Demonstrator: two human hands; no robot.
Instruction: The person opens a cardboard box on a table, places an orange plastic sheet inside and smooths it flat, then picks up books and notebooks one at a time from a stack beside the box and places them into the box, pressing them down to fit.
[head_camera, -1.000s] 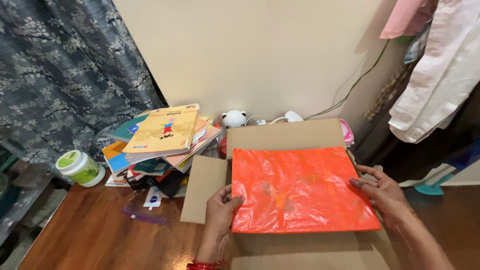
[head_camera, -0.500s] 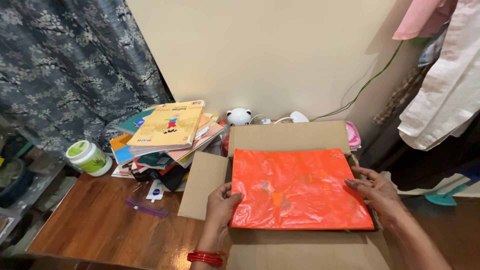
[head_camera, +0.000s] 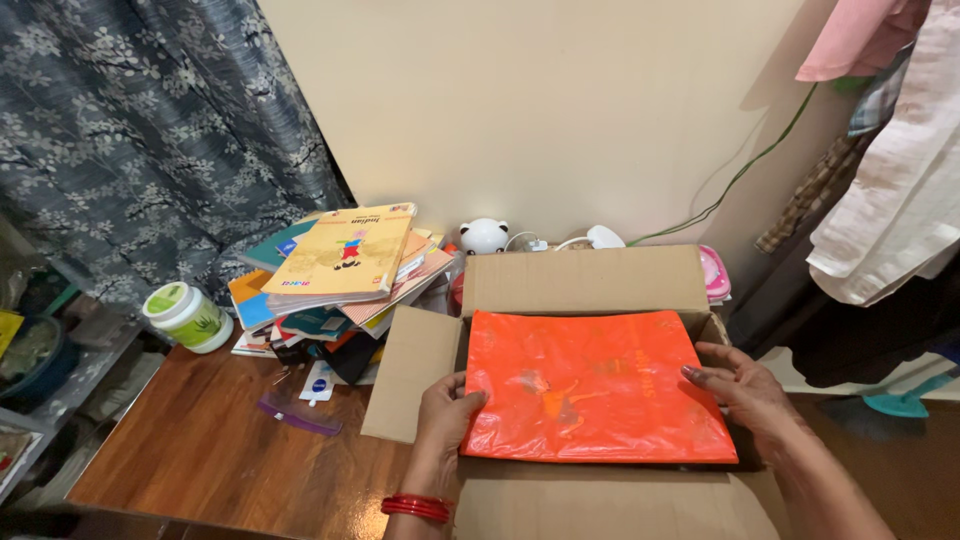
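- orange plastic packet (head_camera: 595, 385): flat, glossy, lying across the mouth of the open cardboard box (head_camera: 585, 280), level with its rim and nearly filling the opening.
- left hand (head_camera: 447, 405): grips the packet's near-left corner; thumb on top, the other fingers curled underneath, pinching the edge. red bangles sit at the wrist.
- right hand (head_camera: 738, 385): rests at the packet's right edge, fingers spread lightly along it; whether any finger is tucked beneath cannot be told.
- box flaps: left flap folded outward over the wooden counter (head_camera: 220, 440), rear flap upright against the wall, near flap lying toward the person.
- handling note: the packet looks limp and slippery, so it is judged best kept level with both edges supported evenly and squared to the box walls, corners clear of the flaps.
- surroundings: a stack of books (head_camera: 340, 270) just left of the box, a white jar with green lid (head_camera: 188, 316) further left, a small panda figure (head_camera: 484, 236) behind the box, and clothes hanging at right.
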